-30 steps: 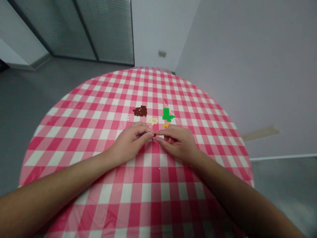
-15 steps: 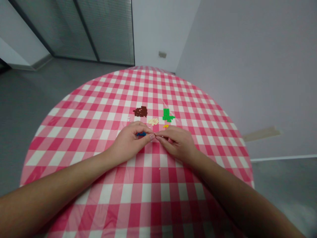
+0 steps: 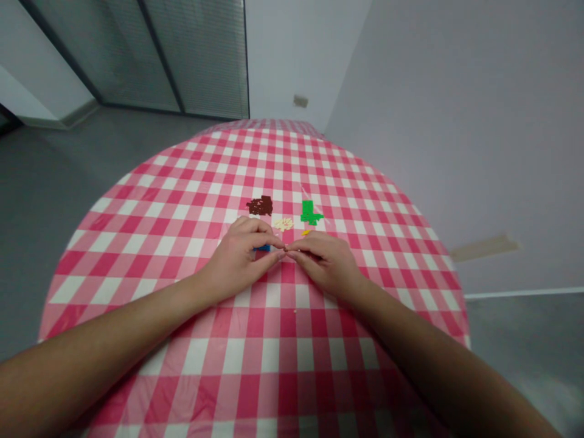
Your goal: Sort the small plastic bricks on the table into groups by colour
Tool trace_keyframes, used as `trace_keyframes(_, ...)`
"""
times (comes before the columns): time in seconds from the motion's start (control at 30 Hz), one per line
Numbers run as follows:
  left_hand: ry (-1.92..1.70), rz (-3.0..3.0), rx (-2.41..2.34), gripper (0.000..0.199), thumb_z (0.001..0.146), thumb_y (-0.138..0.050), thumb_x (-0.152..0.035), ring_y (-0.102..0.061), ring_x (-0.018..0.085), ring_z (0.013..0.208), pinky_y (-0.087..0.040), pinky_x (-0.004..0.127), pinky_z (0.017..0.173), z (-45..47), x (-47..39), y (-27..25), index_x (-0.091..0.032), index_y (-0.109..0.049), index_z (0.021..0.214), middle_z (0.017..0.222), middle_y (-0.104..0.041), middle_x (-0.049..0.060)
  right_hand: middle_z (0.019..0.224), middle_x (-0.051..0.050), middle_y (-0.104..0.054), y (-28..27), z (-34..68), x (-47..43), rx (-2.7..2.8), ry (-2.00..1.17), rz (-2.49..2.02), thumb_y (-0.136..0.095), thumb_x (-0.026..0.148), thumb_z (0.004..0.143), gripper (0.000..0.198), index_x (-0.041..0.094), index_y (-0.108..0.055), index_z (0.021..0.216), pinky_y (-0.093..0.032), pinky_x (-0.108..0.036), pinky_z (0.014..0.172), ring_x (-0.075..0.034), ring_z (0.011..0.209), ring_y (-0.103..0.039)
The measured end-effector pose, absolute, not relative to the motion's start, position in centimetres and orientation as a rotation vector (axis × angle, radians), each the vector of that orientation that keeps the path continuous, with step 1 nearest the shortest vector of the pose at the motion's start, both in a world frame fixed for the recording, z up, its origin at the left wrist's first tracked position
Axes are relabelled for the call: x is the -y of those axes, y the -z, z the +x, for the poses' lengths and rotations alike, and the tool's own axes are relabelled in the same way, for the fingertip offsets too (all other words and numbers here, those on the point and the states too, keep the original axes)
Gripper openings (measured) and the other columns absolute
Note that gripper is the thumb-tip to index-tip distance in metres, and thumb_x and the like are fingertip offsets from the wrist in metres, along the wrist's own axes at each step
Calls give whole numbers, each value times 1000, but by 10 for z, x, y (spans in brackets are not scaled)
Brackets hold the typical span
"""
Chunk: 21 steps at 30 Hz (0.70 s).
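My left hand (image 3: 244, 250) and my right hand (image 3: 326, 258) meet fingertip to fingertip over the middle of the table. Each has thumb and forefinger pinched together. Between the tips is a tiny dark piece, mostly hidden and too small to name. Blue pieces (image 3: 261, 248) show through the gap between my left thumb and forefinger, lying on the cloth behind. Just beyond my right fingers lie yellow pieces (image 3: 306, 232), partly covered. Cream-coloured small pieces (image 3: 283, 224) are scattered past the fingertips.
Farther back lie a pile of dark brown small pieces (image 3: 260, 205) and a cluster of bright green pieces (image 3: 310, 213). One tiny pale bit (image 3: 295, 311) sits nearer to me. A red-and-white checked cloth (image 3: 255, 353) covers the round table. A wall (image 3: 479, 140) stands at the right.
My left fingers have shifted slightly at the pinch, and more of the blue pieces is visible as a solid patch. My right hand stays almost still. The view has moved very slightly.
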<state>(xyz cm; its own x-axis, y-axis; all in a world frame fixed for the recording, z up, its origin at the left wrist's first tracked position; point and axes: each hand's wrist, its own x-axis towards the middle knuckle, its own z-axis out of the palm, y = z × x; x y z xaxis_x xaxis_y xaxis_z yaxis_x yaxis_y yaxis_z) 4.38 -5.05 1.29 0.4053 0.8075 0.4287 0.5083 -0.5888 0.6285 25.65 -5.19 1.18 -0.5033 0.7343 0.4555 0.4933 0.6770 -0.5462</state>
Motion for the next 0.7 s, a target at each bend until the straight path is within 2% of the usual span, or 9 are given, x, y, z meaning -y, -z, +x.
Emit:
trace_keyframes(0.13,-1056,2283,-1206,12,88,-66,-31,-60,22,93,-47,39,88,39,42,-17,-23,-74,87,91,-68,4,83,-5,-76,-13,256,53,2172,-438,-952,-57,22,97,18,19,-74,98,-50,-27,68,-15,74,-66)
trace_keyframes(0.33,-1001,2155,-1787,14,85,-63,-32,-62,25,96,-43,43,98,0,-10,-8,-25,-75,85,93,-71,4,85,-6,-76,-11,257,53,2169,-472,-1022,-55,26,97,21,21,-75,99,-52,-30,70,-17,76,-67)
trace_keyframes(0.5,-729,2204,-1905,26,85,-59,-34,-63,27,88,-46,44,87,-21,-37,5,-17,-79,87,86,-72,10,90,-7,-78,-7,259,52,2283,-541,-1017,-56,24,95,21,20,-75,100,-52,-31,72,-18,80,-69)
trace_keyframes(0.6,-711,2218,-1907,26,84,-58,-34,-64,28,86,-46,43,84,-20,-39,8,-21,-80,86,84,-73,9,99,-6,-78,-8,259,52,2395,-637,-1002,-57,21,94,20,21,-75,102,-53,-33,78,-19,89,-71)
trace_keyframes(0.7,-713,2219,-1929,26,85,-55,-36,-65,28,88,-46,42,85,-19,-38,9,-26,-80,86,88,-75,7,99,-6,-78,-12,259,54,2469,-725,-984,-56,20,95,21,22,-76,102,-53,-32,80,-18,90,-71)
